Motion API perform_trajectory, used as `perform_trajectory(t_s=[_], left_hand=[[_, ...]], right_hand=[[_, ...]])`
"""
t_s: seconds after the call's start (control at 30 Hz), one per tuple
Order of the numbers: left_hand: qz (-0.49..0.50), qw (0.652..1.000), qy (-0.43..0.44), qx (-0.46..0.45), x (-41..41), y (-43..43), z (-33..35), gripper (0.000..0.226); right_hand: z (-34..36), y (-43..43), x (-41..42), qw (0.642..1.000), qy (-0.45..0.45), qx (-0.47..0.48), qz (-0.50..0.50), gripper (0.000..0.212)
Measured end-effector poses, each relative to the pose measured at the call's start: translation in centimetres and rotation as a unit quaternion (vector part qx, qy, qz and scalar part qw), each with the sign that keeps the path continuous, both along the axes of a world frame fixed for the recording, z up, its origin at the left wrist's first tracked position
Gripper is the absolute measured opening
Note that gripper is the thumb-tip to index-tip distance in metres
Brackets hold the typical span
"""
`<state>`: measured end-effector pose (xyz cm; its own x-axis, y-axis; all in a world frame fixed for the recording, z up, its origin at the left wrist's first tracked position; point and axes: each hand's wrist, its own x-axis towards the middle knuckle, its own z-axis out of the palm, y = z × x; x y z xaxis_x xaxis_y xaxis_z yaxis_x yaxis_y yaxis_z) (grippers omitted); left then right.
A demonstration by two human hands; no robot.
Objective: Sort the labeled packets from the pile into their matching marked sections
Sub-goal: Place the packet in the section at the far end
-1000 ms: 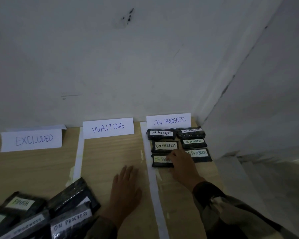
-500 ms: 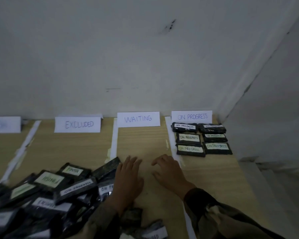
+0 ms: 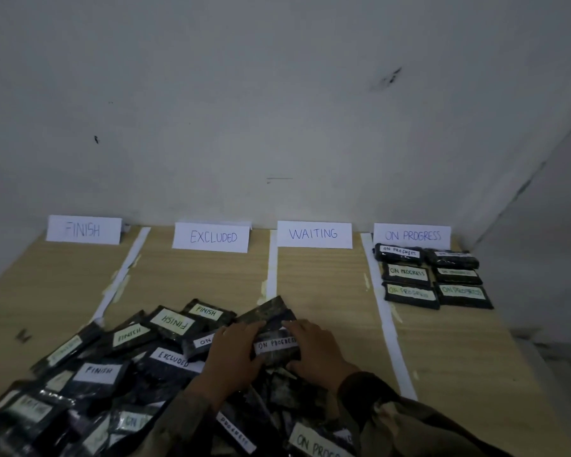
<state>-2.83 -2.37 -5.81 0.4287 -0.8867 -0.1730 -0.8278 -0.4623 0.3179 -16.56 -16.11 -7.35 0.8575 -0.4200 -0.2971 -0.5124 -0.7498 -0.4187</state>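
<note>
Black packets (image 3: 173, 323) lower left, labels (image 3: 97, 371) white or pale green; white signs (image 3: 314, 234), blue lettering; tan woodgrain table (image 3: 327, 291); camouflage sleeve (image 3: 393, 420).

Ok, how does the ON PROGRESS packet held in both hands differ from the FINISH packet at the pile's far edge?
The ON PROGRESS packet is gripped by the left hand and right hand; the FINISH packet lies untouched on the pile. The ON PROGRESS packet's label is white; the FINISH packet's is pale yellow-green. Both are dark packets with handwritten labels.
</note>
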Motion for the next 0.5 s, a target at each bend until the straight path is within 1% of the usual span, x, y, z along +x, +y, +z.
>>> perform_trajectory(t_s=[0.1,0.2,0.33,0.5], left_hand=[[-0.011,1.000,0.000,-0.001,0.1,0.2,0.3,0.064],[-0.025,1.000,0.014,0.005,0.5,-0.2,0.6,0.064],[-0.062,0.998,0.015,-0.012,0.8,-1.0,1.0,0.071],[-0.095,0.994,-0.003,-0.057,0.9,-1.9,0.5,0.084]], right_hand=[[0.4,0.2,0.4,0.999,-0.020,-0.041,0.010,0.065],[0.9,0.2,0.0,0.997,-0.050,-0.045,0.025,0.057],[1.3,-0.1,-0.9,0.994,-0.094,-0.049,0.034,0.058],[1.5,-1.2,-2.4,0.987,-0.112,-0.119,0.008,0.058]])
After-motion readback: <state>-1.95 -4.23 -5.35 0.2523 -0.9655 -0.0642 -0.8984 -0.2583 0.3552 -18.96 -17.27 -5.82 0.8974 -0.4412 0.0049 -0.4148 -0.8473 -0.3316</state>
